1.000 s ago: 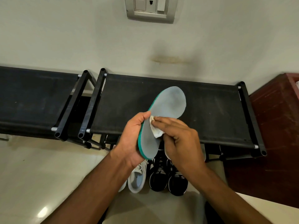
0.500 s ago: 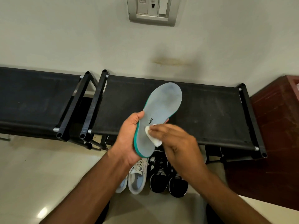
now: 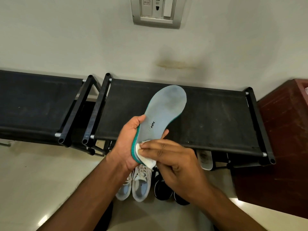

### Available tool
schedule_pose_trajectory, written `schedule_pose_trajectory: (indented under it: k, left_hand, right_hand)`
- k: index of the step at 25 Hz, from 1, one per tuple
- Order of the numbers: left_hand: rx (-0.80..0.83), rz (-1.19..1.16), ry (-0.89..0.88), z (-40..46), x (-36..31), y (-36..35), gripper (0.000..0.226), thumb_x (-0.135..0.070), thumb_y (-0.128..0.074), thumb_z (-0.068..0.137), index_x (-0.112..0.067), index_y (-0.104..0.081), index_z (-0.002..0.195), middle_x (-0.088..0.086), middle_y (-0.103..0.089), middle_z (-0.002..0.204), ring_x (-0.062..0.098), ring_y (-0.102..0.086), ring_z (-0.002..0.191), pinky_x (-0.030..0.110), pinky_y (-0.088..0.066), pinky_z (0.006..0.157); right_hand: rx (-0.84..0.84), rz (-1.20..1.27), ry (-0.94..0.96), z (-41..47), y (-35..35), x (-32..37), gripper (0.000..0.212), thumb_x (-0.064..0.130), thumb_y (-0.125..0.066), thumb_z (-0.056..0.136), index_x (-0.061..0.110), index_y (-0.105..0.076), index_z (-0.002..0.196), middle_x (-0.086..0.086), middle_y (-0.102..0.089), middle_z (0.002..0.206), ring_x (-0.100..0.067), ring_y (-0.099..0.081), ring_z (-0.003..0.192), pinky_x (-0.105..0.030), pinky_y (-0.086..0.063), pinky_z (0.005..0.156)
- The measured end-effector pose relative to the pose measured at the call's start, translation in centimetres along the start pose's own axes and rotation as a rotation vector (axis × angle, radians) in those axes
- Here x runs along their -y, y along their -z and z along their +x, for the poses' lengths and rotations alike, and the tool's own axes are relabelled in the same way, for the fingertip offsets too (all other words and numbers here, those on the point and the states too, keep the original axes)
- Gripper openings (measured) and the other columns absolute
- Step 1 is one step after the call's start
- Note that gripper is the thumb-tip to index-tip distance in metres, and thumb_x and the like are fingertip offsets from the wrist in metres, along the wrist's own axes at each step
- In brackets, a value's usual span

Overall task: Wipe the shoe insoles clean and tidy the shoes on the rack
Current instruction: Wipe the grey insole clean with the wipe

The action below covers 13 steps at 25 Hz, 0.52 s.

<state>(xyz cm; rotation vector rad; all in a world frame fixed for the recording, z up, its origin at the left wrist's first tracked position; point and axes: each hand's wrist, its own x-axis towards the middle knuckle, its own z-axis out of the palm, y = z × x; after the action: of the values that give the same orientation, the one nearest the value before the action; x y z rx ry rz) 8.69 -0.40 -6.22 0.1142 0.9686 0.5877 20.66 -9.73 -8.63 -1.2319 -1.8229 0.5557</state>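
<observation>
My left hand [image 3: 127,144] grips the heel half of a grey insole [image 3: 165,109] with a teal edge, its toe pointing up over the black shoe rack [image 3: 216,117]. With straight fingers, my right hand [image 3: 173,157] presses a small white cloth [image 3: 146,158] onto the insole's heel end. Under my hands, a pair of white and pale-blue sneakers [image 3: 138,187] and a pair of black shoes [image 3: 164,189] stand on the floor in front of the rack. The heel of the insole is hidden by the cloth and my fingers.
A second black rack [image 3: 33,104] adjoins on the left. A dark red cabinet [image 3: 283,147] stands to the right. A white insole or sole [image 3: 205,160] shows below the rack's top shelf. A switch plate [image 3: 156,12] is on the wall above.
My right hand has slid the cloth down the insole from its middle to the heel end. The insole has tilted flatter, showing more of its grey face.
</observation>
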Motion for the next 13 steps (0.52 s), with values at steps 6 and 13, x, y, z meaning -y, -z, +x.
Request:
schedule_pose_trajectory:
  k: [6, 13]
  left_hand:
    - [0.021, 0.152, 0.014, -0.4, 2.0, -0.7, 0.041, -0.036, -0.047, 0.098, -0.005, -0.069, 0.112, 0.016, -0.074, 0.092, 0.024, -0.069, 0.074, 0.035, -0.060, 0.070]
    - [0.063, 0.133, 0.072, 0.2, 2.2, -0.4, 0.041, -0.037, -0.048, 0.096, -0.005, -0.070, 0.109, 0.013, -0.073, 0.092, 0.023, -0.070, 0.077, 0.032, -0.059, 0.071]
  right_hand:
    - [-0.213, -0.382, -0.097, 0.5, 2.6, -4.1, 0.032, -0.004, -0.054, 0.089, 0.006, -0.073, 0.113, -0.003, -0.068, 0.121, -0.017, -0.061, 0.115, -0.033, -0.048, 0.102]
    - [-0.212, -0.245, -0.168, 0.4, 1.2, -2.6, 0.033, 0.006, -0.049, 0.093, 0.010, -0.072, 0.117, 0.002, -0.066, 0.124, -0.008, -0.059, 0.119, -0.027, -0.046, 0.104]
